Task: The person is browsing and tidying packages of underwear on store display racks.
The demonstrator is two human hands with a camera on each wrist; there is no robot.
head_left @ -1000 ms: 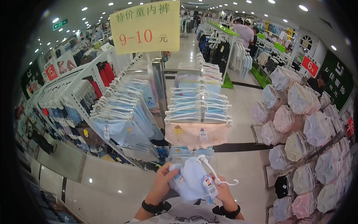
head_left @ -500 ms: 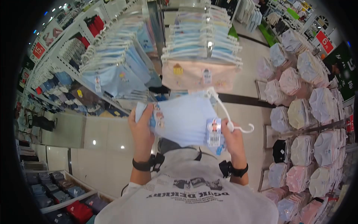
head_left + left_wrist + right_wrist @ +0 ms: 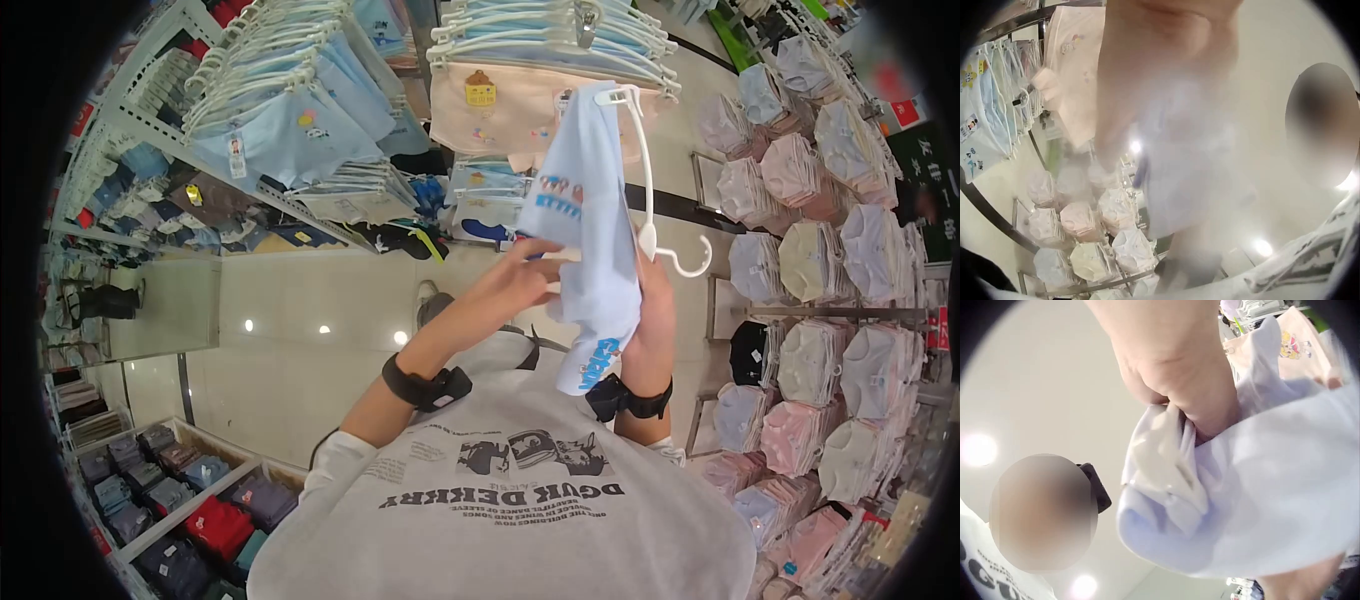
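Note:
Light blue children's underpants (image 3: 600, 250) hang folded in front of me in the head view, with blue lettering and small printed figures. A white plastic hanger (image 3: 645, 180) is clipped to their upper edge, its hook pointing right. My right hand (image 3: 655, 315) grips the cloth just below the hanger's neck. In the right wrist view bunched pale cloth (image 3: 1166, 469) wraps below that hand, hiding the fingertips. From the left, my left hand (image 3: 515, 285) reaches to the underpants with its fingers spread against the cloth. The left wrist view is blurred around that hand (image 3: 1166, 69).
Peach underpants (image 3: 490, 105) front a rack of hangers just ahead. More blue underpants (image 3: 290, 130) hang at the left. Stacked pastel underpants (image 3: 800, 360) fill a display at the right. Folded clothes lie in a partitioned bin (image 3: 190, 515) at the lower left.
The underpants, first stretched flat between both hands, are now turned upright and folded on the right. My left hand has let go of their left edge and moved rightward. The head view has tilted down.

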